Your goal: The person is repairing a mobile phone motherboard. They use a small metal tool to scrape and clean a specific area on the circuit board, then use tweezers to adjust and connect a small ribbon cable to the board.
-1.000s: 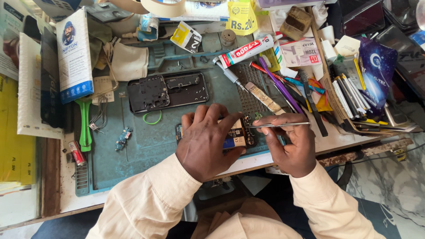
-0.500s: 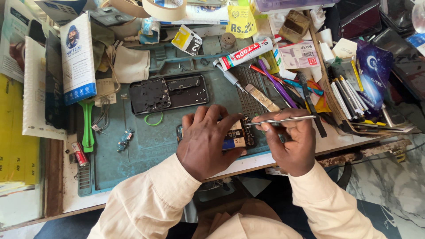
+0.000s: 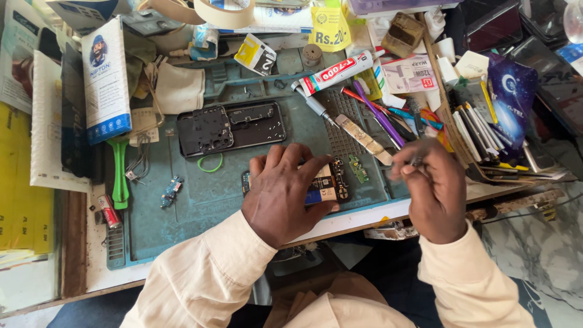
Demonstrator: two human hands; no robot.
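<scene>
My left hand (image 3: 284, 189) lies flat on an opened phone (image 3: 328, 184) that rests on the blue-green work mat (image 3: 200, 203), covering most of it; its battery and board show at the right. My right hand (image 3: 432, 188) is to the right of the phone, off it, fingers pinched around a thin metal tool (image 3: 415, 160) that is blurred and mostly hidden by the hand. A small green circuit board (image 3: 358, 169) lies on the mat between the two hands.
A black phone frame (image 3: 231, 127) and a green ring (image 3: 211, 163) lie behind my left hand. A glue tube (image 3: 337, 73), several pens and tools (image 3: 382, 118), a green-handled tool (image 3: 119, 173), a blue-and-white box (image 3: 106, 79) and tape rolls (image 3: 225, 11) crowd the bench. The bench edge is close to my body.
My right hand has pulled back to the right, away from the phone, taking the thin tool with it. The left hand stays pressed on the phone.
</scene>
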